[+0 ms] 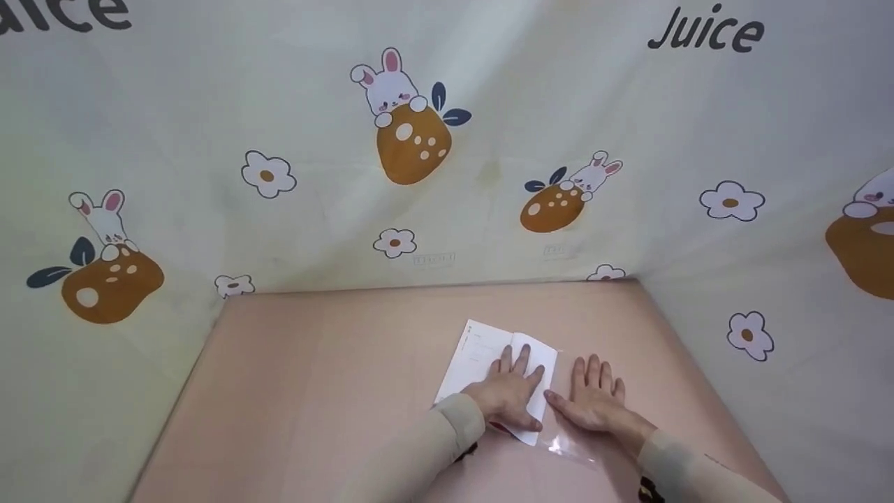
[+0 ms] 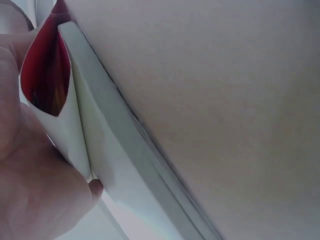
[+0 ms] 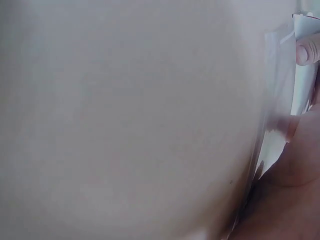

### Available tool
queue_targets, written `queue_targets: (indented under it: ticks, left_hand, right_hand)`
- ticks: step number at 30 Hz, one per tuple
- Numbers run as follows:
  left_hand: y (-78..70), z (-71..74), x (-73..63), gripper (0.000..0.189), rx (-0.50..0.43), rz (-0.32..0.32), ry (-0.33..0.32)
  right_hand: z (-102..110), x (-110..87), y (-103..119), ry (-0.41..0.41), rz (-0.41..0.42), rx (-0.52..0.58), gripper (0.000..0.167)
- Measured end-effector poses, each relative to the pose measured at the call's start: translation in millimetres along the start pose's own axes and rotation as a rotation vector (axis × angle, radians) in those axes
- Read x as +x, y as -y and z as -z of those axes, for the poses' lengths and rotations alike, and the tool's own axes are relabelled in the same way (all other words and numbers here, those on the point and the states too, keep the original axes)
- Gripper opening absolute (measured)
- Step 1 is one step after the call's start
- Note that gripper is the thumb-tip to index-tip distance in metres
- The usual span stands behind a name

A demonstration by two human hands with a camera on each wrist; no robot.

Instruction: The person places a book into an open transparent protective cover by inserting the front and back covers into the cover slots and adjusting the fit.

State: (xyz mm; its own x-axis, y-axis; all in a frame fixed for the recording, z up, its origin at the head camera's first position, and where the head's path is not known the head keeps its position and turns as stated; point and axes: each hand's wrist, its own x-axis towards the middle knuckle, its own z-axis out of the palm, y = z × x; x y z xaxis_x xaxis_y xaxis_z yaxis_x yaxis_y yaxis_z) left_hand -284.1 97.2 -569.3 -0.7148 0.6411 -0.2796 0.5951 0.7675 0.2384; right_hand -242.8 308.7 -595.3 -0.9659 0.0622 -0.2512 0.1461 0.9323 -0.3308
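Observation:
A book [image 1: 461, 360] with a white page facing up lies tilted on the table. My left hand [image 1: 508, 392] rests on its white folded flap with the fingers spread. In the left wrist view the book's thick page block [image 2: 120, 135] shows, and beside it the flap [image 2: 65, 132] bows up, red on its inner side. A clear plastic sheet [image 1: 569, 447] sticks out from the book's right side. My right hand [image 1: 594, 402] lies on this sheet with straight fingers, its thumb reaching the flap's edge. In the right wrist view the plastic [image 3: 277, 75] stands slightly raised beside the hand.
The pinkish table [image 1: 300, 391] extends to the left of the book and beyond it. A pale curtain [image 1: 314, 91] printed with rabbits, fruit and flowers encloses the table at the back and both sides.

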Motion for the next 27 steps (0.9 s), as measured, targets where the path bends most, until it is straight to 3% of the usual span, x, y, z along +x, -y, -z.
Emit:
queue_targets:
  ticks: [11, 16, 22, 27]
  left_hand:
    - [-5.6, -4.6, 6.3, 0.108, 0.03, 0.018, -0.074]
    - [-6.8, -7.0, 8.9, 0.097, 0.063, 0.035, -0.094]
    - [-9.9, -8.6, 7.6, 0.082, 0.117, 0.038, -0.097]
    - [-8.2, -6.4, 3.7, 0.078, 0.087, 0.021, -0.095]
  right_hand:
    - [1.5, -0.6, -1.5, 0.003, 0.01, 0.016, 0.103]
    - [1.9, 0.2, -2.1, 0.008, 0.021, 0.049, 0.095]
    - [0.5, 0.9, -3.0, 0.023, 0.011, 0.063, 0.096]
    - [-0.8, -0.5, -3.4, 0.03, 0.003, 0.061, 0.099]
